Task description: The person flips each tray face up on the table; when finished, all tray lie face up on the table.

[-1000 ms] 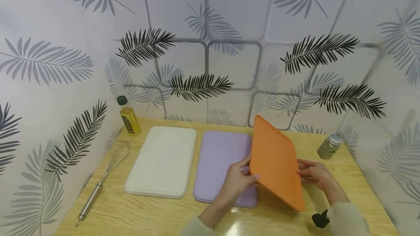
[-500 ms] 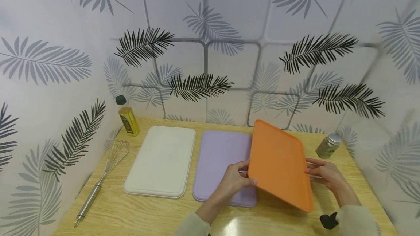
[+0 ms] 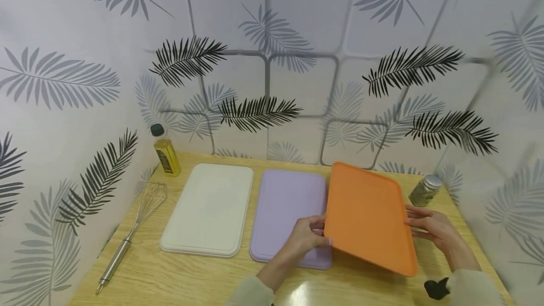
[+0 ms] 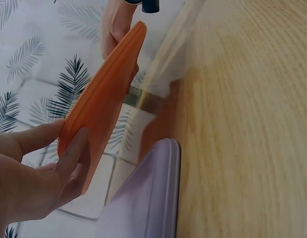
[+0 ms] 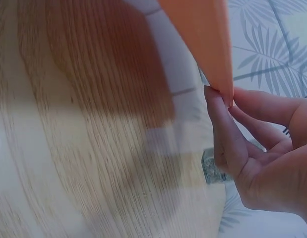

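An orange cutting board [image 3: 367, 216] is held above the table, tilted, to the right of a purple cutting board [image 3: 289, 214]. My left hand [image 3: 303, 237] pinches its left edge, thumb on one face and fingers on the other, as the left wrist view shows. At the opposite edge, my right hand [image 3: 435, 230] pinches the board between thumb and fingertips, clearest in the right wrist view. A gap separates the orange board [image 4: 101, 109] from the table, with its shadow below. A white cutting board [image 3: 208, 209] lies flat farther left.
On the wooden table [image 3: 182, 282], a metal whisk [image 3: 131, 230] lies at the left, with a bottle of yellow oil [image 3: 167, 155] behind it. A small glass jar [image 3: 425, 190] with a silver lid stands behind my right hand. Leaf-patterned sheeting [image 3: 289, 84] surrounds the back and sides.
The orange board has tipped flatter, its right side moving right and its top edge lowering. My right hand has moved right with it; my left hand has barely shifted.
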Available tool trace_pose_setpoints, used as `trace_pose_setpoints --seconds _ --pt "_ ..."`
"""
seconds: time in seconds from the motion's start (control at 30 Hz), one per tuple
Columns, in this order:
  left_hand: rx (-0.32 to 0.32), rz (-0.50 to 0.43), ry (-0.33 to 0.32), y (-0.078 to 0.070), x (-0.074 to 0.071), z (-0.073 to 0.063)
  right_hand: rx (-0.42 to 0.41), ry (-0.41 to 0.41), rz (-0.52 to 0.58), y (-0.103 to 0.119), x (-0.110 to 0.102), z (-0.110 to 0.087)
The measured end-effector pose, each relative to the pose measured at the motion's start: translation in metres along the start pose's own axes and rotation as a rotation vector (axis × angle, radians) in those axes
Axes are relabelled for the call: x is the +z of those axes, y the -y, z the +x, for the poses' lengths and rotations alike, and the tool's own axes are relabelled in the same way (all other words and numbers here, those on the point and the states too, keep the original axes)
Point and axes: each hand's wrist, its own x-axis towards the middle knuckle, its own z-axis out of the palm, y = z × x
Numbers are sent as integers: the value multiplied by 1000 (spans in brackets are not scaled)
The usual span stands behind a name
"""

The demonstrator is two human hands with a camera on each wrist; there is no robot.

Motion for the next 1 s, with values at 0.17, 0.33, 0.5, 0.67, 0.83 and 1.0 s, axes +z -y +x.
trace_pose_setpoints --seconds 0.17,0.33,0.5,0.67,0.83,1.0 --pt "-8 -41 -7 10 6 3 -5 4 28 -1 -8 -3" --pt "-23 -73 -24 16 17 2 -10 -7 12 -1 -17 -3" --pt "-63 -111 -37 23 27 1 -2 3 19 -2 -26 -2" --pt "-85 -126 -27 27 36 1 8 15 44 -4 -34 -2" --pt "-113 -88 -52 31 42 3 14 10 40 -6 -39 -2" --pt "-132 -180 -60 35 48 6 34 7 29 -8 -43 0"
